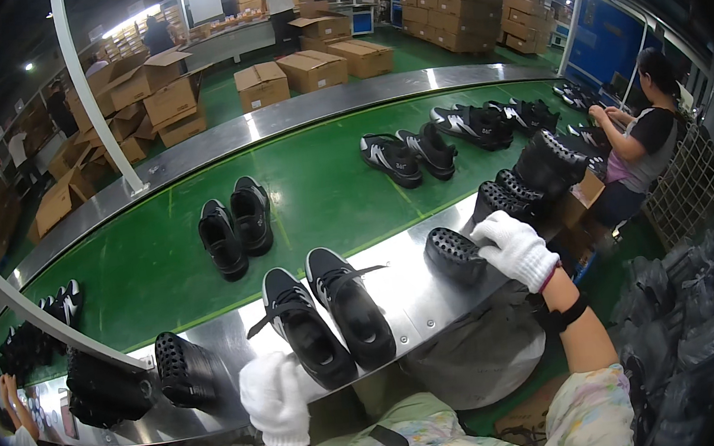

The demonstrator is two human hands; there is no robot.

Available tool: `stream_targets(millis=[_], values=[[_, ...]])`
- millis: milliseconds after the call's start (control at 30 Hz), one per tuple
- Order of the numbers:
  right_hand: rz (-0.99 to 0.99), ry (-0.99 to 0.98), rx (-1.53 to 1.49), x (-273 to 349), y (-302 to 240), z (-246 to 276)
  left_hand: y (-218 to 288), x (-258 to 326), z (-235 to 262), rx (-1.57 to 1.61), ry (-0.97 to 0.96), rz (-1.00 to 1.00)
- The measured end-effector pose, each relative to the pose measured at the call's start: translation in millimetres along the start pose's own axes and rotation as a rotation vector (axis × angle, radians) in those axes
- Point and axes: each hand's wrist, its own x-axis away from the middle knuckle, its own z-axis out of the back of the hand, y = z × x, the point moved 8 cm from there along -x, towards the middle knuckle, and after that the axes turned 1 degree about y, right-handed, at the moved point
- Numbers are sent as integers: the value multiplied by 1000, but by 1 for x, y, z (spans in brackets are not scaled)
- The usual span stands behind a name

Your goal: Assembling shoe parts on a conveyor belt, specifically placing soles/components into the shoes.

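Observation:
Two black sneakers with grey-white trim stand side by side on the metal ledge before me, the left sneaker and the right sneaker, toes away from me and laces loose. My left hand, in a white knit glove, is closed beside the left sneaker's heel; whatever its fingers may hold is hidden. To the right, my gloved right hand has its fingers closed on the side of a stack of black perforated pieces, which rests on the ledge.
Pairs of sneakers stand on the green conveyor belt. More black perforated stacks sit along the metal ledge. A white post rises at the far rail. At right, a person works by the belt; cartons lie beyond.

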Motion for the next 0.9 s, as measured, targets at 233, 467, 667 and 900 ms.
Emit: stream_targets(millis=[233,467,667,900], values=[[-142,-356,80,7,31,-58,86,-10,-88,-152,-536,-297],[17,-148,148,8,2,-13,70,-9,-80,9,-384,-235],[532,38,-395,22,-151,39,25,-12,-61,1047,-331,441],[660,-129,-788,52,-228,-20,22,-15,-50,1277,-147,731]])
